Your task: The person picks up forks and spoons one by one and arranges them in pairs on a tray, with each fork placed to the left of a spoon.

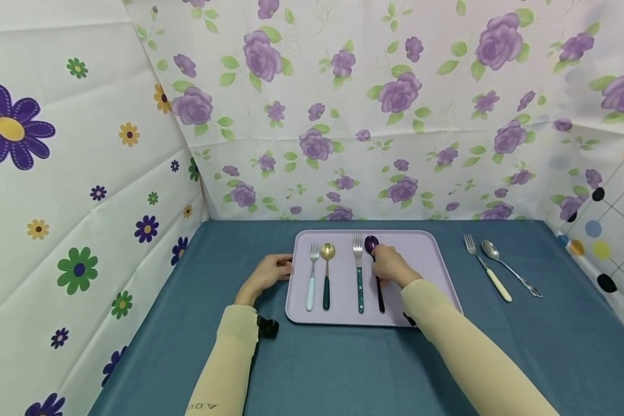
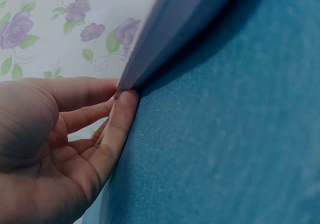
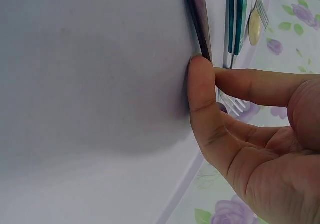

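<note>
A pale lilac tray (image 1: pixel 413 248) lies on the blue-green tablecloth. My left hand (image 1: pixel 267 273) is at its left edge; in the left wrist view, thumb and fingers pinch the tray rim (image 2: pixel 150 38). On the tray, my right hand (image 1: pixel 393 267) pinches a dark purple spoon (image 1: pixel 381 300) by its handle, bowl toward the back. Left of that spoon lies a fork with a green handle (image 1: pixel 360 289). Farther left are a gold spoon with a dark green handle (image 1: pixel 326 292) and a fork with a pale blue handle (image 1: pixel 310 294), side by side.
Right of the tray, on the tablecloth (image 1: pixel 338 370), lie a fork with a cream handle (image 1: pixel 498 286) and a silver spoon (image 1: pixel 515 271) with an ornate handle. Flowered white sheets (image 1: pixel 343 115) hang behind and at the left; a dotted one (image 1: pixel 616 248) borders the right.
</note>
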A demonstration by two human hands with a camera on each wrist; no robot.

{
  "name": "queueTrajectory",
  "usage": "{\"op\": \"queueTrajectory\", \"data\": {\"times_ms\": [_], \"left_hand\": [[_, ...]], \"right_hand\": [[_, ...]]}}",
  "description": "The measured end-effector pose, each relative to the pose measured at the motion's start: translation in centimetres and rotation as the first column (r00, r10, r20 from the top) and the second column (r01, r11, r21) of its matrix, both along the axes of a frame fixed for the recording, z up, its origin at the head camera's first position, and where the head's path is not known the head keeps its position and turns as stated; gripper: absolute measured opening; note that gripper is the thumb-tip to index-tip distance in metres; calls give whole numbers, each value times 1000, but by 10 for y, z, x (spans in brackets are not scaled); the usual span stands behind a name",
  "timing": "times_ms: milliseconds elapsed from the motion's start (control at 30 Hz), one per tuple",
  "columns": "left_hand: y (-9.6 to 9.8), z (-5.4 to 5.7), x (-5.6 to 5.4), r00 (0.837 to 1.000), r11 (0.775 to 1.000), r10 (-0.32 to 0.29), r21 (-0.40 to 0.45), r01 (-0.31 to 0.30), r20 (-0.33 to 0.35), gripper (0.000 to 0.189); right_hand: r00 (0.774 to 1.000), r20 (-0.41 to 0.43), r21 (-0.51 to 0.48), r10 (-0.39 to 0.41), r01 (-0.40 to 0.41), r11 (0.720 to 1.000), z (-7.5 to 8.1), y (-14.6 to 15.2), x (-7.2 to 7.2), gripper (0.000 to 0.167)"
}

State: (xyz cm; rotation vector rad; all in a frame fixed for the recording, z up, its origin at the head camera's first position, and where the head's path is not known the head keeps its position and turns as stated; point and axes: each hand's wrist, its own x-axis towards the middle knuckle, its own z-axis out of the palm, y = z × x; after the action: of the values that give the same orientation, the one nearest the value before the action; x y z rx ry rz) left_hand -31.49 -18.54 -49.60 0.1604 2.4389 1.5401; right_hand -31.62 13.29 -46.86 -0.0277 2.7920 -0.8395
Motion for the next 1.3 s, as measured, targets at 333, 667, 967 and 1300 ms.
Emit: {"op": "queueTrajectory", "data": {"times_ms": [333,667,967,1300], "left_hand": [[0,-1,0,1000,1000,-5,-1,5,-9,46],[-1,-1,0,1000,1000,-10,2,10,-12,46],[-1,-3,-1,1000,1000,1,-4,-1,-12,46],[0,-2,-1,1000,1000,-8,-10,8,-13,46]], "right_hand": [[1000,4,-7,9,-9,1000,2,6,1,52],[989,-140,-24,44,-48,999,17,38,3,51],[974,-212,9,75,-75,997,24,73,2,45],[983,-181,3,25,-25,1000,29,111,5,46]]}}
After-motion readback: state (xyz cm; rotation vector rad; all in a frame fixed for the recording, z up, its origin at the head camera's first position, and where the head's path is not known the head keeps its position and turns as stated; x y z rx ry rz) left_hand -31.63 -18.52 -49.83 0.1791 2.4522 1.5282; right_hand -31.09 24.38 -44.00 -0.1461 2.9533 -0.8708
